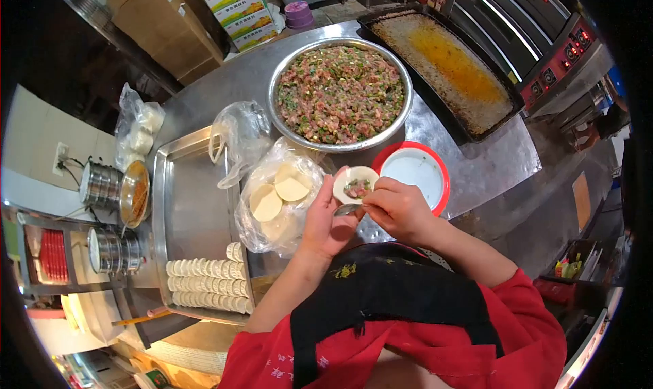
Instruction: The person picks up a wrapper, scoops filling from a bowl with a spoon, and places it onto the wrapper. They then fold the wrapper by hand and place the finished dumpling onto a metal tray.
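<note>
On the fingers of my left hand [326, 220] rests a round dough wrapper [341, 179] with a little meat filling [356, 188] at its centre. My right hand [400, 208] is closed on a metal spoon [347, 210], whose bowl shows just below the wrapper. Behind my hands stands a steel bowl [272, 106] full of minced meat with green bits. Beside my left hand, an open plastic bag [248, 232] holds a stack of round wrappers [266, 202]. A white bowl with a red rim [445, 178] is partly behind my right hand.
Rows of folded dumplings [207, 285] lie in a metal tray [158, 205] at left. A black baking pan [500, 93] stands at back right, near an oven [524, 21]. Plastic bags [241, 134], steel containers [102, 185] and stacked boxes [238, 11] are also around.
</note>
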The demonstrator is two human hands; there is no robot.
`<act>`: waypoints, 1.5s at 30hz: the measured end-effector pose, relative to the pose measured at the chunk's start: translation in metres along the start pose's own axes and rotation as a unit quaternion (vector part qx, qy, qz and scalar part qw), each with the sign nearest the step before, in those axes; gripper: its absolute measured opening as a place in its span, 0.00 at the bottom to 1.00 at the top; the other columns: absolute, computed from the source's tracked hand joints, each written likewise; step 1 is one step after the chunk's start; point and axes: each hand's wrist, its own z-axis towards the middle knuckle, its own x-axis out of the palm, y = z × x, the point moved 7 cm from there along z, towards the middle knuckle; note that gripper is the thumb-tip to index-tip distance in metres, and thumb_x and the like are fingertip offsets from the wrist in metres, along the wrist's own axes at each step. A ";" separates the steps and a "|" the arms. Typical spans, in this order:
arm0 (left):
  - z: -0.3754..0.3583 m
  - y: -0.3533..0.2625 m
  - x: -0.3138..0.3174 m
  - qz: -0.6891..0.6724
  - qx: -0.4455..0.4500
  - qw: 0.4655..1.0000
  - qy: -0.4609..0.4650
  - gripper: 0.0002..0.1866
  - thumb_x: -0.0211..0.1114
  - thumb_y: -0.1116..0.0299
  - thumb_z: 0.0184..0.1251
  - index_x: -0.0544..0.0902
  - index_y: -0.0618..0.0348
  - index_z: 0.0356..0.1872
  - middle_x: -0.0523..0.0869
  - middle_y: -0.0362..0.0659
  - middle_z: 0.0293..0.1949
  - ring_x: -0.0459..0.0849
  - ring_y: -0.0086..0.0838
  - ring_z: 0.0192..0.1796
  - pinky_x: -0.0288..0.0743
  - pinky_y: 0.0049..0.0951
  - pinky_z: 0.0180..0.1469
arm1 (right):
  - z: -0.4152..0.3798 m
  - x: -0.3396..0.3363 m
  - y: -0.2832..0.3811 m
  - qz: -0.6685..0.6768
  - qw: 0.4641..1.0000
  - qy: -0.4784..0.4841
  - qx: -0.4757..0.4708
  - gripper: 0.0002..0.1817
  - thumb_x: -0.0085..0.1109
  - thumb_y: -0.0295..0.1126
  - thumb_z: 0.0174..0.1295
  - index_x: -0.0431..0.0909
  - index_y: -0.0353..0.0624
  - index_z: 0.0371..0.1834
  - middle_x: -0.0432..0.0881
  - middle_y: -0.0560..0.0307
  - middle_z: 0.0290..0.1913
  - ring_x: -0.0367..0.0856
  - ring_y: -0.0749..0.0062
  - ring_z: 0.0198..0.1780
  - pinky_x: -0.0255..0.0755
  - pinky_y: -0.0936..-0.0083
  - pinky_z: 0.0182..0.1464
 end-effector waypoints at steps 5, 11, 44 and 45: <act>-0.006 -0.018 0.004 0.202 0.012 0.979 -0.004 0.17 0.43 0.64 0.76 0.70 0.59 0.60 0.77 0.46 0.53 0.81 0.32 0.50 0.78 0.38 0.54 | 0.010 0.000 -0.017 0.139 0.979 0.083 0.126 0.06 0.61 0.29 0.52 0.80 0.38 0.29 0.76 0.50 0.26 0.77 0.56 0.30 0.70 0.66 0.32; -0.016 -0.017 0.015 0.387 -0.016 0.919 0.078 0.18 0.53 0.66 0.72 0.72 0.62 0.59 0.79 0.47 0.53 0.82 0.32 0.48 0.80 0.33 0.50 | 0.020 -0.002 -0.030 0.187 0.958 0.105 0.193 0.09 0.61 0.30 0.51 0.80 0.33 0.27 0.77 0.47 0.26 0.78 0.56 0.30 0.70 0.67 0.33; -0.018 -0.029 0.040 0.561 0.279 0.777 0.061 0.10 0.65 0.83 0.58 0.85 0.65 0.42 0.84 0.49 0.45 0.82 0.28 0.46 0.76 0.23 0.48 | -0.005 -0.005 -0.053 0.293 0.911 0.070 0.282 0.10 0.68 0.29 0.54 0.80 0.33 0.33 0.73 0.65 0.22 0.67 0.86 0.26 0.63 0.82 0.27; -0.019 -0.029 0.043 0.579 0.289 0.759 0.072 0.11 0.66 0.80 0.58 0.85 0.63 0.42 0.85 0.48 0.44 0.83 0.29 0.46 0.76 0.24 0.48 | -0.006 -0.004 -0.053 0.320 0.900 0.069 0.288 0.10 0.68 0.28 0.54 0.80 0.33 0.34 0.73 0.66 0.23 0.66 0.86 0.26 0.63 0.82 0.27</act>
